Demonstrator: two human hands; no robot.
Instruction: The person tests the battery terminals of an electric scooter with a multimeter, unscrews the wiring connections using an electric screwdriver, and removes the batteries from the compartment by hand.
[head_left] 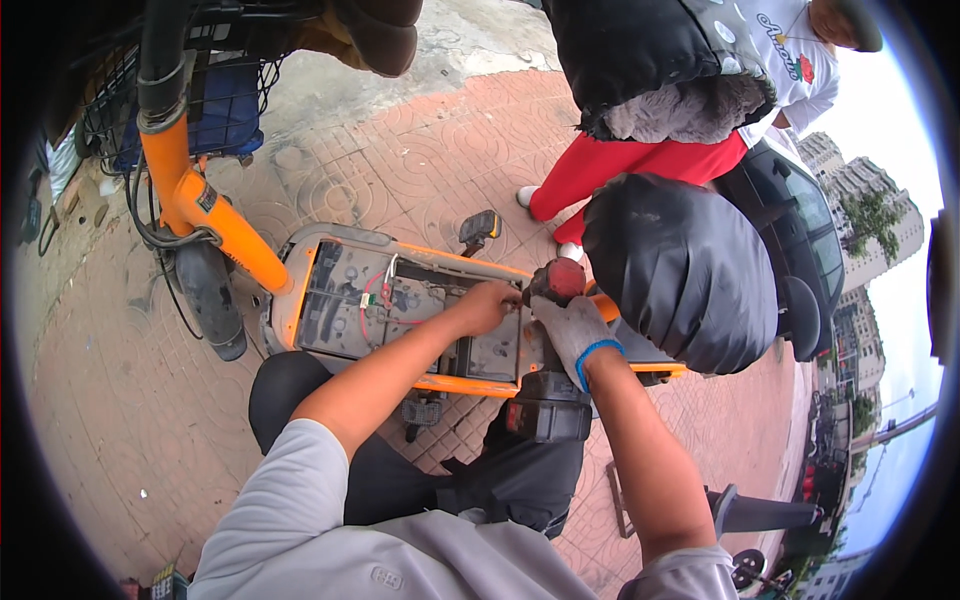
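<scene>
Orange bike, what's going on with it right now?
The gloved right hand grips a power drill over the orange bike. The bare left hand is close by, at the rear end of the open compartment; whether it holds anything is hidden. Someone in red trousers stands beyond.

bystander in red trousers (pixel 645 162) | dark car (pixel 812 228) | pale high-rise buildings (pixel 866 178) | green tree (pixel 872 222)

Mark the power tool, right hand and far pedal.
Power tool (pixel 560 281): head view, on its red housing.
Right hand (pixel 574 333): head view, on the back of its grey glove.
Far pedal (pixel 482 227): head view, on its dark body.
</scene>
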